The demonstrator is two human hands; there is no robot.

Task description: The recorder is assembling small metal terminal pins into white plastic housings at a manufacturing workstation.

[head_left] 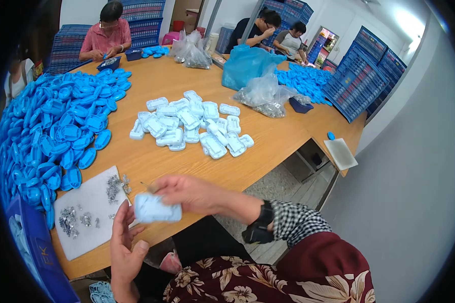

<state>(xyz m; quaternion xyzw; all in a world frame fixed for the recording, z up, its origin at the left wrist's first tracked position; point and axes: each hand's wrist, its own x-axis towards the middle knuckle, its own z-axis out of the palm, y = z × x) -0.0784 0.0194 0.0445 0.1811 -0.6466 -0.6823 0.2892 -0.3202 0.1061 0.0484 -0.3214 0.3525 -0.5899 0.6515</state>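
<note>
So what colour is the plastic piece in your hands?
Pale, whitish blue: the plastic piece, seen in the head view.

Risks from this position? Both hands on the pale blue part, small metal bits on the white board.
1. The pale blue part is held at the table edge, between left hand and right hand; a slip would likely drop it into the lap.
2. The small metal pieces lie loose on the white board, which overhangs the table edge; a nudge could scatter them.
3. The big pile of blue shells crowds the board and could slide onto it.
</note>
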